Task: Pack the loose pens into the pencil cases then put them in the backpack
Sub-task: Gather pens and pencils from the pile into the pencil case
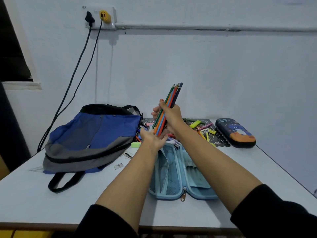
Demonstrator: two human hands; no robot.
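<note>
My right hand (171,115) grips a bundle of several coloured pencils (173,97), held upright and tilted, tips up. My left hand (152,138) lies palm up under the bundle's lower ends, fingers straight, touching them. Below both hands a light blue pencil case (173,176) lies unzipped and spread flat on the table. A blue and grey backpack (92,136) lies on its side at the left. More loose pens and highlighters (204,129) lie scattered on a dark patterned mat behind the hands. A dark blue and orange pencil case (235,133) lies zipped at the right.
The white table (51,194) stands against a wall; its right edge runs diagonally near the dark case. A green eraser (136,144) lies beside the backpack. Two cables (73,78) hang from a wall socket down behind the backpack. The backpack strap (63,182) loops toward me.
</note>
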